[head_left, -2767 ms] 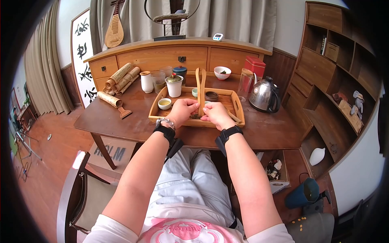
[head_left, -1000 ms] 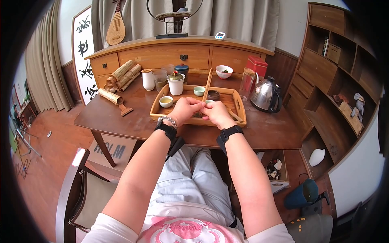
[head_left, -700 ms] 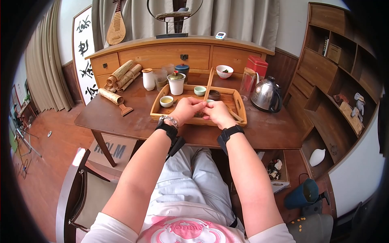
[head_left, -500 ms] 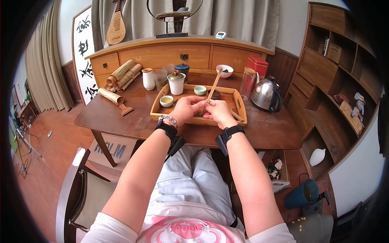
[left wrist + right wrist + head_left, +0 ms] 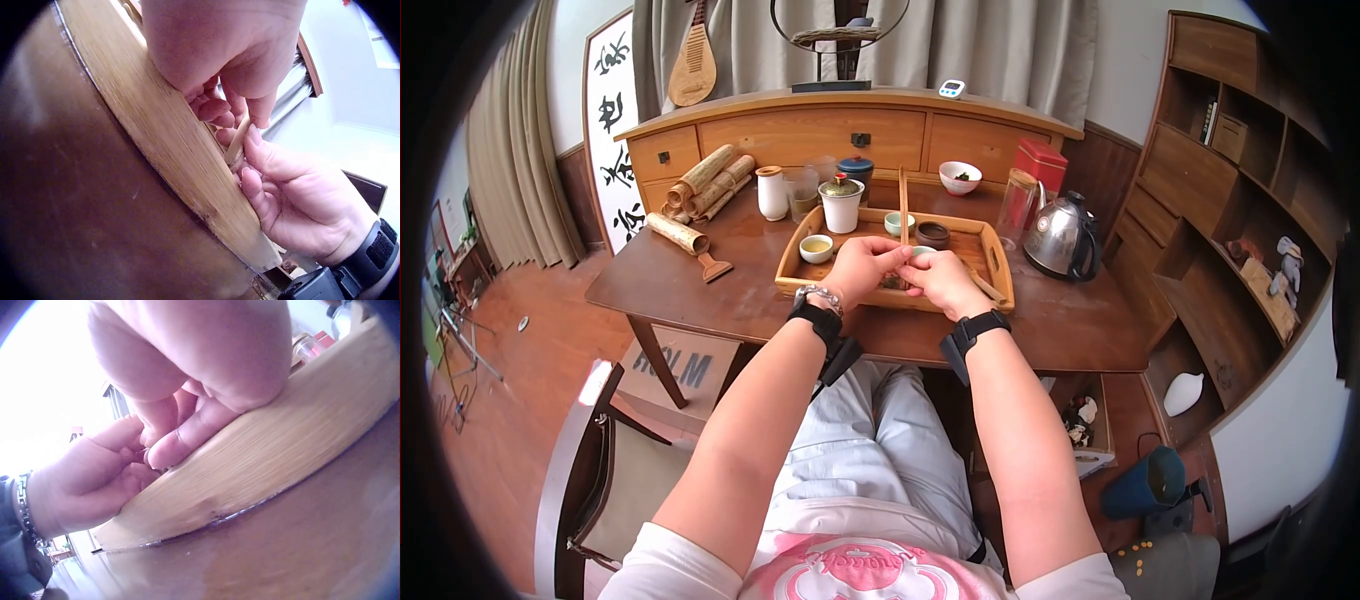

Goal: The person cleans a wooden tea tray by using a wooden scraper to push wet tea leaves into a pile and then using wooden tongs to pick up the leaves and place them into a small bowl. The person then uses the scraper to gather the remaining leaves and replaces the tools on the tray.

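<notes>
Beige curtains point(image 5: 990, 50) hang behind a brown wooden tabletop point(image 5: 730, 300) that carries a bamboo tray point(image 5: 156, 119), with a steel kettle point(image 5: 1056, 240) to its right and rolled scrolls point(image 5: 712, 185) to its left. Over the tray's near side, a person's left hand point(image 5: 868, 270) and right hand point(image 5: 945, 280) meet, each grip closed, fingertips pinching the lower end of a slim wooden tool point(image 5: 903, 200) that rises nearly upright between them, just beside a pale green cup point(image 5: 893, 224) and a dark cup point(image 5: 934, 237)
</notes>
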### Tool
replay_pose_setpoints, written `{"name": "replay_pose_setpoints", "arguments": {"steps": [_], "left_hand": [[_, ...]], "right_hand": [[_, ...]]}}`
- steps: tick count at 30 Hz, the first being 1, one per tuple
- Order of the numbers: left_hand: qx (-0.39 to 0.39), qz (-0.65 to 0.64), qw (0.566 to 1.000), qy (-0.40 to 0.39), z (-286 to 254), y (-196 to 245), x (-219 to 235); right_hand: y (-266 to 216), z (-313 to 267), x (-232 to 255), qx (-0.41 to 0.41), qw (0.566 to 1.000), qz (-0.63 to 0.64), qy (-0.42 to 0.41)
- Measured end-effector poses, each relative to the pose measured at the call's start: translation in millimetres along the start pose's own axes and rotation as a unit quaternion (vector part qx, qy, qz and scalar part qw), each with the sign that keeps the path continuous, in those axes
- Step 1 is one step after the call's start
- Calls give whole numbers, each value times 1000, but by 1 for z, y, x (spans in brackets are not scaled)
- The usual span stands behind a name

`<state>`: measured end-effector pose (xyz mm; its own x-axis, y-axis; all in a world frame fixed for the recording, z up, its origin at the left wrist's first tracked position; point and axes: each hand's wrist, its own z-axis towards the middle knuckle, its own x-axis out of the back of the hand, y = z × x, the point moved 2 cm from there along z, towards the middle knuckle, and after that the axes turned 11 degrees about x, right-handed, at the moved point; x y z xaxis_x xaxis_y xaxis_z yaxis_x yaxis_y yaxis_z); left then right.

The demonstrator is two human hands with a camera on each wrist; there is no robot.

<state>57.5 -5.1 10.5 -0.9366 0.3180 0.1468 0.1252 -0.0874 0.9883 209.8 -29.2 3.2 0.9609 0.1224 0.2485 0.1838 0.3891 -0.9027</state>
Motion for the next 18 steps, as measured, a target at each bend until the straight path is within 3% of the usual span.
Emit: {"name": "replay_pose_setpoints", "arguments": {"steps": [18], "left_hand": [[7, 13, 1000, 6, 0, 1, 2]], "right_hand": [[-2, -2, 0, -4, 1000, -18, -3]]}}
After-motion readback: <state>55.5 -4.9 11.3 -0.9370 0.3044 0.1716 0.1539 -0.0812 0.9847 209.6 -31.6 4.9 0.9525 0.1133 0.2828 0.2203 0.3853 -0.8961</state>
